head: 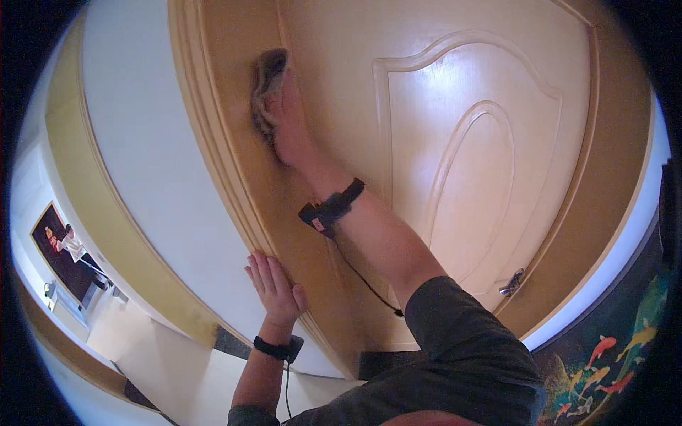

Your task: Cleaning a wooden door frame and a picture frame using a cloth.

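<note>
My right hand (292, 125) reaches up and presses a dark, crumpled cloth (265, 98) against the inner face of the wooden door frame (234, 69). The cloth is slightly blurred, and part of it is covered by my fingers. Lower down, my left hand (274, 290) rests flat on the moulded edge of the same frame, its fingers pointing up and nothing held. Beside my right forearm stands the pale wooden door (341, 69), with a raised arched panel and an oval moulding. Both wrists carry black straps with a small device and a cable.
A metal door handle (512, 282) sticks out near the door's right edge. White wall (138, 106) borders the frame on the left. A picture of koi fish (597, 373) is at lower right. Far left, another person (74, 247) stands by a dark door, holding a long pole.
</note>
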The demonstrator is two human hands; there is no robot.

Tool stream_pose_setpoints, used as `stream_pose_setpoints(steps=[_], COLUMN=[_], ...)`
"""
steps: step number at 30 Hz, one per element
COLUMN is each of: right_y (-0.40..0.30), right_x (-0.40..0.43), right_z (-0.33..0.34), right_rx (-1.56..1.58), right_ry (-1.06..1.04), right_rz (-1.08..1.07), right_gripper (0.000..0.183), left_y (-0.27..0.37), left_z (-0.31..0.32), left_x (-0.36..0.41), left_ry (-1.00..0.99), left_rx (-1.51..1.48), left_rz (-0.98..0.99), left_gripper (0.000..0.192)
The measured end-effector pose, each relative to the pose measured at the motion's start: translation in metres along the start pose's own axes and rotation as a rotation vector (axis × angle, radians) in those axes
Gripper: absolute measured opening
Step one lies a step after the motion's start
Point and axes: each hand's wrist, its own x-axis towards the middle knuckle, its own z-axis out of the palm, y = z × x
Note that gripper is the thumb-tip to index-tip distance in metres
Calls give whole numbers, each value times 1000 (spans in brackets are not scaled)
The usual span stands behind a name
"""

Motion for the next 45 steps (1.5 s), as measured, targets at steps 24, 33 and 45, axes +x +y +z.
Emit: stream_pose_setpoints(steps=[24, 33, 45], right_y=[-49, -88, -95], right_x=[-107, -301, -229], right_z=[-20, -103, -54], right_rx=[-33, -18, 34], right_ry=[-270, -464, -388], right_rz=[297, 785, 358], right_gripper=[50, 68, 76], left_y=[-10, -2, -13], left_z=[-2, -2, -9], left_x=[-11, -8, 1], left_ry=[7, 36, 80], left_rx=[-82, -42, -116], left_rz=[-14, -47, -94], left_gripper=[72, 71, 78])
